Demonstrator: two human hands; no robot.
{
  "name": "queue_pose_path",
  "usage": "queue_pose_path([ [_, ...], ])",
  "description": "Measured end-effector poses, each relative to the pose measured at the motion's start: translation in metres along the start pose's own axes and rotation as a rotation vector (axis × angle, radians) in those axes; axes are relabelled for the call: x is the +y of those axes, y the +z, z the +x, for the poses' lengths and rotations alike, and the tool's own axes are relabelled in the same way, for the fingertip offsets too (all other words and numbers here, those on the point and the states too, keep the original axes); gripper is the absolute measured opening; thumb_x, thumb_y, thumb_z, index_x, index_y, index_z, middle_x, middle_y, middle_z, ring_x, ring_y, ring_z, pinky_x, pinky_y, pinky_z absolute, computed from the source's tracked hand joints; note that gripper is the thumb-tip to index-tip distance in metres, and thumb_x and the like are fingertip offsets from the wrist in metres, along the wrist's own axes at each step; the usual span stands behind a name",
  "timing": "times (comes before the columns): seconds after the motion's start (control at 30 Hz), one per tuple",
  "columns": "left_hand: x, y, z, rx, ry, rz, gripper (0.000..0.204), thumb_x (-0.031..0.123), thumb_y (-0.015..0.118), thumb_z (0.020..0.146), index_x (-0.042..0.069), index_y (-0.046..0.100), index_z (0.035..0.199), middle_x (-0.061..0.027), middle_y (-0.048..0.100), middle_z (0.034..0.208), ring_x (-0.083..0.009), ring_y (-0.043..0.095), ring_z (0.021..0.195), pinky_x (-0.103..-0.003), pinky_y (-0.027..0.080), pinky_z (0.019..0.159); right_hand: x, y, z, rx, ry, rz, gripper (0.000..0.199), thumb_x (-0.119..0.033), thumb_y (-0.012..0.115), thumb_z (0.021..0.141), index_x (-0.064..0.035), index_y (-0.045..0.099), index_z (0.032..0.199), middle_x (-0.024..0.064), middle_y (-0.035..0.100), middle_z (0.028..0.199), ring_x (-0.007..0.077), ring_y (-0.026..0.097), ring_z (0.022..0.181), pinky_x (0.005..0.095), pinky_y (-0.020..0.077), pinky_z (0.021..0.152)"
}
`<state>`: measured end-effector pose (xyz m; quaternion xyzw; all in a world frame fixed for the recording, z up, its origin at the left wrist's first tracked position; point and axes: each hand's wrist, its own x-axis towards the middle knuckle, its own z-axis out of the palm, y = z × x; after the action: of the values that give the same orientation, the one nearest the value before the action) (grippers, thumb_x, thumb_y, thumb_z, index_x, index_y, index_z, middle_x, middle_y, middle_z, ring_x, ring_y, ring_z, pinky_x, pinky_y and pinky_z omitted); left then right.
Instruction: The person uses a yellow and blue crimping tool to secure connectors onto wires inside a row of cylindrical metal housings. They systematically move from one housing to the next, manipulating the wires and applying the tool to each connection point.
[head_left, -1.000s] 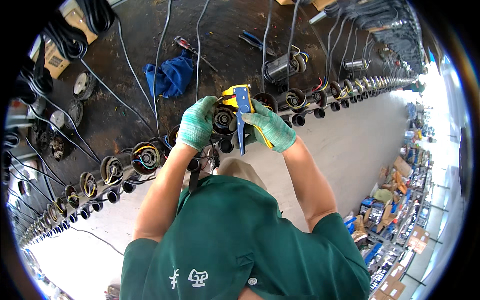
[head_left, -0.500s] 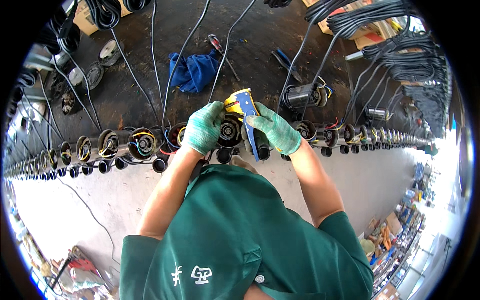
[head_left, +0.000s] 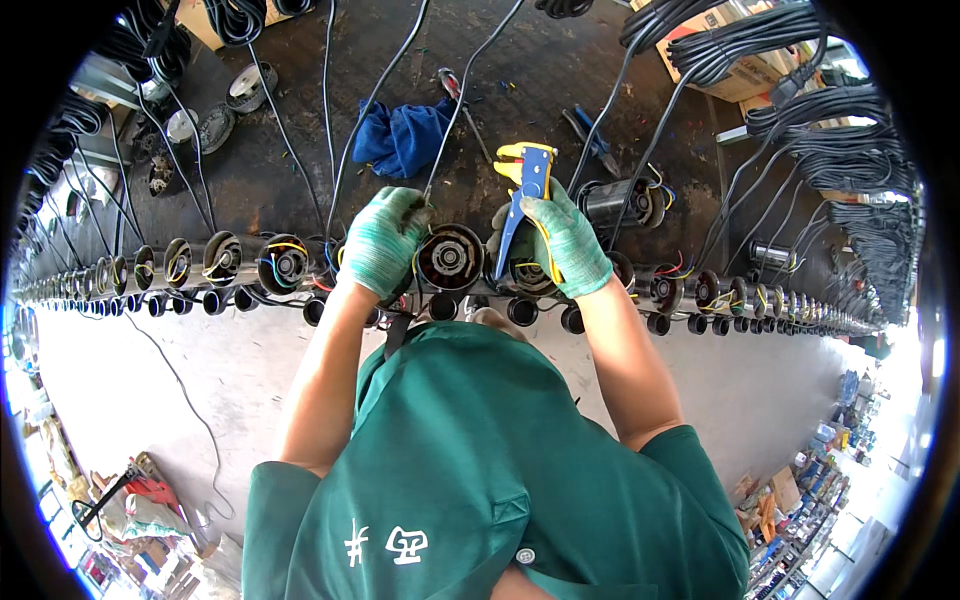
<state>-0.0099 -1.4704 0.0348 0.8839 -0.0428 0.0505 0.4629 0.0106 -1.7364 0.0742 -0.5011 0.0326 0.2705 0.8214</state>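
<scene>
In my gloved right hand (head_left: 572, 243) is a wire stripper (head_left: 533, 180) with blue handles and a yellow head; its jaws point away from me and look parted. My left hand (head_left: 383, 243), in a green-white knit glove, is closed with curled fingers beside a black cable; whatever its fingertips hold is hidden. Between the hands, a round motor housing (head_left: 449, 257) faces me with its open end, a ringed metal core inside. Another housing (head_left: 530, 277) sits partly covered behind the tool and right hand. Left of my left hand, an open housing (head_left: 288, 262) shows yellow and blue wires.
A long row of similar housings lines the table's near edge both ways. On the dark table (head_left: 520, 50) lie a blue cloth (head_left: 402, 137), a screwdriver (head_left: 452, 84), pliers (head_left: 590, 138) and a loose motor (head_left: 618, 203). Coiled black cables (head_left: 745, 45) hang at the far side.
The wire stripper and my right hand have moved right and away from my left hand, off the middle housing. My left hand has shifted slightly up. The view has shifted a little.
</scene>
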Motion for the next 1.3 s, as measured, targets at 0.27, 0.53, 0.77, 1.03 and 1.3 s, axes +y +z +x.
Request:
queue_pose_path([
  [0.27,-0.007,-0.053,-0.007,-0.358,0.254,0.184,0.024,0.005,0.075,0.088,0.006,0.075,0.112,-0.0139,0.071,0.107,-0.037,0.068,0.103,-0.045,0.057,0.089,0.017,0.006,-0.036,0.052,-0.017,0.01,0.065,-0.028,0.066,0.102,-0.0047,0.043,0.158,0.0153,0.072,0.102,0.0274,0.075,0.086,0.0424,0.0638,0.079],
  [0.53,-0.006,-0.045,-0.004,-0.546,0.417,0.349,0.04,0.002,0.076,0.081,0.013,0.076,0.119,-0.012,0.07,0.108,-0.0364,0.066,0.104,-0.047,0.057,0.092,0.033,0.009,-0.059,0.136,-0.016,0.106,0.056,-0.026,0.068,0.102,-0.0073,0.046,0.15,0.0147,0.072,0.1,0.0282,0.076,0.083,0.043,0.0652,0.074],
  [0.77,-0.024,-0.036,0.001,-0.477,0.207,-0.009,0.026,0.003,0.076,0.092,0.002,0.076,0.118,-0.0155,0.073,0.103,-0.0346,0.072,0.092,-0.039,0.058,0.084,0.036,0.015,-0.07,0.147,-0.017,0.06,0.062,-0.029,0.066,0.102,-0.0056,0.046,0.156,0.0142,0.071,0.102,0.0269,0.075,0.086,0.0421,0.0639,0.079],
  [1.03,-0.024,-0.025,0.008,-0.475,0.082,-0.183,0.024,0.002,0.071,0.098,0.001,0.075,0.122,-0.0137,0.076,0.105,-0.025,0.072,0.095,-0.036,0.057,0.087,0.041,0.024,-0.065,0.165,-0.006,0.044,0.054,-0.023,0.065,0.102,-0.0051,0.046,0.15,0.0134,0.071,0.1,0.026,0.075,0.081,0.0405,0.0649,0.073],
  [1.3,-0.021,0.011,0.009,-0.245,-0.012,-0.108,0.019,0.004,0.07,0.101,0.0,0.075,0.119,-0.0128,0.078,0.11,-0.021,0.071,0.097,-0.034,0.057,0.09,0.046,0.022,-0.035,0.075,-0.125,-0.193,0.057,-0.015,0.062,0.105,-0.006,0.047,0.159,0.0047,0.058,0.149,0.0124,0.055,0.126,0.032,0.0427,0.113],
])
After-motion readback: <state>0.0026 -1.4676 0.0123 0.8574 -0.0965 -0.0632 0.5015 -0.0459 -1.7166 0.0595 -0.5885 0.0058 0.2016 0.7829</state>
